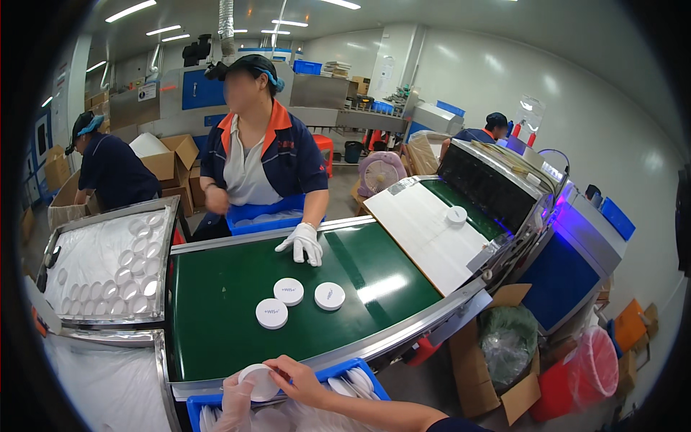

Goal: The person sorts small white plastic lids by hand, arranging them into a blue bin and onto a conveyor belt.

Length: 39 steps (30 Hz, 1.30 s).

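Near the belt's front edge I hold up a white round lid point(258, 382) over a blue crate point(384, 393) of white discs. My left hand point(236, 400), in a thin clear glove, closes on its left side. The bare fingers of my right hand point(295, 380) pinch its right edge. On the green conveyor belt point(216, 317) beyond lie a white lid with blue print point(272, 314), a second printed lid point(288, 291) touching or nearly touching it, and a third printed lid point(330, 296) apart to the right.
Across the belt, a co-worker's white-gloved hand point(301, 243) reaches over the surface. A metal-edged tray point(93, 248) on the left holds rows of white lids. Another lid point(456, 215) lies on the white board point(425, 234) by the machine. An open carton point(475, 374) and red bin point(576, 381) stand at right.
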### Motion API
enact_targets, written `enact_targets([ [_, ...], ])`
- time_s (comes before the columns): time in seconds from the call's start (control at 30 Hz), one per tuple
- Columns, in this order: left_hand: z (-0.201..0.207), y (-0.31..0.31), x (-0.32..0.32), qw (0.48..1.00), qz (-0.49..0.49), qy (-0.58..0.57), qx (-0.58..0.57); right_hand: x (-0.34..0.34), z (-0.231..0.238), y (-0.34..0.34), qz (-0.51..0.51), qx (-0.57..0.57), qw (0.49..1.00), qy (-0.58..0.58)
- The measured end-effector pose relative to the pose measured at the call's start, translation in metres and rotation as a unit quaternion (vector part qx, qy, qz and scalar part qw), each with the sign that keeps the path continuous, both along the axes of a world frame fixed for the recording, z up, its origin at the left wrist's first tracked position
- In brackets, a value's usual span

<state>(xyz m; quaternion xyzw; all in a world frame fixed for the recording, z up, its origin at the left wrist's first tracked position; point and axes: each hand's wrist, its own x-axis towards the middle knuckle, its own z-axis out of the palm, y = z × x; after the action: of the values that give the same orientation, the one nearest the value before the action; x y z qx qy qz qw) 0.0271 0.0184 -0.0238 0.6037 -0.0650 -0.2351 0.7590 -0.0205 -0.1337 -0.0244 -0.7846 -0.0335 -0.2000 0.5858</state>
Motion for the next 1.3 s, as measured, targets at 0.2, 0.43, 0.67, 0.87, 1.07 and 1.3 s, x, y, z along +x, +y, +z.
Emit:
enact_targets([
  [0.2,-0.003,-0.008,-0.002,0.985,0.108,-0.130,0.019,-0.004,0.005,0.005,-0.001,-0.056,0.998,-0.002],
  [0.43,-0.008,-0.003,-0.003,0.938,0.115,-0.265,0.194,-0.006,-0.002,0.005,-0.016,-0.117,0.993,-0.007],
  [0.67,-0.008,0.012,-0.006,0.905,0.100,-0.322,0.258,-0.005,-0.005,0.020,0.018,-0.101,0.995,-0.015],
  [0.87,0.011,-0.008,-0.010,0.872,0.043,-0.372,0.316,-0.008,0.005,0.000,-0.010,-0.206,0.977,-0.048],
  [1.07,0.002,0.003,-0.012,0.904,0.031,-0.324,0.279,-0.003,0.001,0.008,-0.006,-0.203,0.979,-0.018],
  [1.3,0.015,-0.001,-0.015,0.942,-0.012,-0.260,0.214,-0.007,0.004,-0.003,0.006,-0.171,0.985,-0.013],
])
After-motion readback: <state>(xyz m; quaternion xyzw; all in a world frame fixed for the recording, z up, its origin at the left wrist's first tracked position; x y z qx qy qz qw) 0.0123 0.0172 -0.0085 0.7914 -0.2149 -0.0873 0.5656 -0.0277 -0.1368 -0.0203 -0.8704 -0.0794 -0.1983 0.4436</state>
